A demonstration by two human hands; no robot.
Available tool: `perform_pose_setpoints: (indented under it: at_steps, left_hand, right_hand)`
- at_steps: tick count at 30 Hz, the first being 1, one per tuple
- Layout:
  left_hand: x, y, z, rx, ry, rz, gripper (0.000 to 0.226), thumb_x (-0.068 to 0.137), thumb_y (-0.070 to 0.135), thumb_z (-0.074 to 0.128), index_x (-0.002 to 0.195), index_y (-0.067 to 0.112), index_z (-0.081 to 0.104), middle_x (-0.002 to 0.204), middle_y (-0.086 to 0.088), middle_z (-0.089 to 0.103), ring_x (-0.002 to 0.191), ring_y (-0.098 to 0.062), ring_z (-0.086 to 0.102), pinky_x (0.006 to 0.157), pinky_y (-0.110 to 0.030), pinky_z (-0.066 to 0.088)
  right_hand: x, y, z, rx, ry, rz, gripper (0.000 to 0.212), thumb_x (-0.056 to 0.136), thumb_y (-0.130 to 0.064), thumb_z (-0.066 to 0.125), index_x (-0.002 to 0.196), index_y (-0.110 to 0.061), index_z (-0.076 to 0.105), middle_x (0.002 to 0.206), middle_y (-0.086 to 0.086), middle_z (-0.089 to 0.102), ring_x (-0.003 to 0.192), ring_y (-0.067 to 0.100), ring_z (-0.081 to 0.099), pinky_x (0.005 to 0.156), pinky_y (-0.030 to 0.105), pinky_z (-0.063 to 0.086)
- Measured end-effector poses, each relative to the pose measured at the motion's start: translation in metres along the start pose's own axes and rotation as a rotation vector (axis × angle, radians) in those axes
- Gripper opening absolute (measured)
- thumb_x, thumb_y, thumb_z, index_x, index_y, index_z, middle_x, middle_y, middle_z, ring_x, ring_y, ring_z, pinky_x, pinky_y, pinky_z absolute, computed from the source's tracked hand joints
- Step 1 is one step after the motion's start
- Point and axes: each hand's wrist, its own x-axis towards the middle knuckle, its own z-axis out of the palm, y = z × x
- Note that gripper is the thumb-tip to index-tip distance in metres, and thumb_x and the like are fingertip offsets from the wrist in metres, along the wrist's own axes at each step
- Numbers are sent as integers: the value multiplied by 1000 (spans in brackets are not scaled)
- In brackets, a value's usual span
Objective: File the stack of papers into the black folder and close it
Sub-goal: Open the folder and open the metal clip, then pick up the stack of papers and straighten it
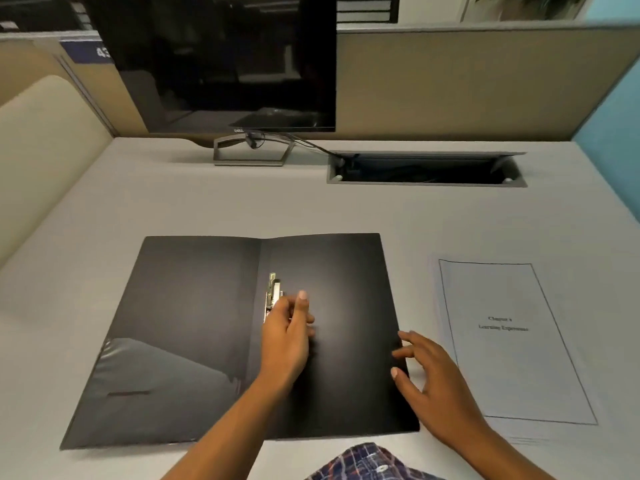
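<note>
The black folder (pixel 194 327) lies open and flat on the desk in front of me. A metal clip (pixel 273 289) sits by its spine. My left hand (pixel 287 337) rests over the lower part of that clip, fingers loosely curled, touching it. My right hand (pixel 426 379) hovers with spread fingers over the folder's right edge, holding nothing. The stack of papers (pixel 512 344), white with a printed border and a title line, lies flat to the right of the folder, apart from it.
A dark monitor (pixel 228 64) on a stand (pixel 252 150) is at the back of the grey desk (pixel 207 202). An open cable hatch (pixel 426 169) is recessed at back right. Partition walls enclose the desk on the left, back and right.
</note>
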Motion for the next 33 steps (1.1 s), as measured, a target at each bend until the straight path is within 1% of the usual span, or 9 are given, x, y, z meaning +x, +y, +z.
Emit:
perform_pose_setpoints:
  at_steps: [3,7,9,13,17,22,27,30,33]
  left_hand:
    - [-30,6,38,87,-127,35,29,93,47,48,89,21,60,76,-1,65,59,0,60,50,-15,48]
    - [-55,10,92,222,-287,-12,33,87,59,46,99,30,57,90,6,66,83,-11,66,70,-30,57]
    - [-61,7,117,338,-339,-13,41,89,58,51,114,26,56,99,14,62,87,-4,61,72,-21,51]
    - [-70,5,161,453,-405,-88,59,91,51,57,137,17,44,129,0,56,109,-15,58,93,-31,50]
    - [-79,10,193,423,-395,-192,65,91,47,59,143,14,37,141,-4,49,125,-23,51,102,-37,46]
    - [-76,11,213,310,-342,-318,36,91,37,63,118,18,48,107,-4,58,89,-19,57,79,-33,50]
    - [-61,9,221,178,-331,-453,31,89,35,66,103,9,55,84,-5,56,72,-20,56,63,-32,53]
    - [-60,11,224,187,-480,-448,24,93,34,61,110,17,59,93,3,63,77,-13,61,59,-22,46]
    - [-62,8,217,209,-499,-315,28,99,24,53,126,23,56,110,8,67,86,-6,63,61,-14,48]
  right_hand:
    - [4,14,-35,-18,62,89,30,80,-43,67,106,-46,51,136,-23,43,121,7,46,102,27,35]
    - [4,56,-95,-132,203,208,44,80,-38,71,119,-28,55,142,-3,49,128,20,45,105,36,38]
    - [3,81,-124,-221,265,310,56,76,-38,74,125,-20,53,140,2,50,125,26,47,101,41,42]
    - [1,124,-161,-354,179,597,86,69,-51,75,138,-13,42,139,13,46,122,35,47,93,47,47]
    - [-5,152,-173,-301,117,652,77,76,-46,71,138,-12,40,135,14,51,117,35,52,92,44,47]
    - [-11,163,-174,-271,138,639,61,85,-31,61,139,-12,39,127,16,58,113,37,55,90,42,46]
    - [-18,162,-174,-231,82,576,61,80,-39,65,135,-22,41,123,7,58,106,30,58,83,36,47]
    - [-20,159,-171,-185,34,537,73,72,-48,73,134,-28,41,122,0,60,107,23,59,81,31,45]
    - [-19,155,-170,-53,41,552,66,69,-49,76,125,-28,47,102,-4,64,89,18,62,74,31,47]
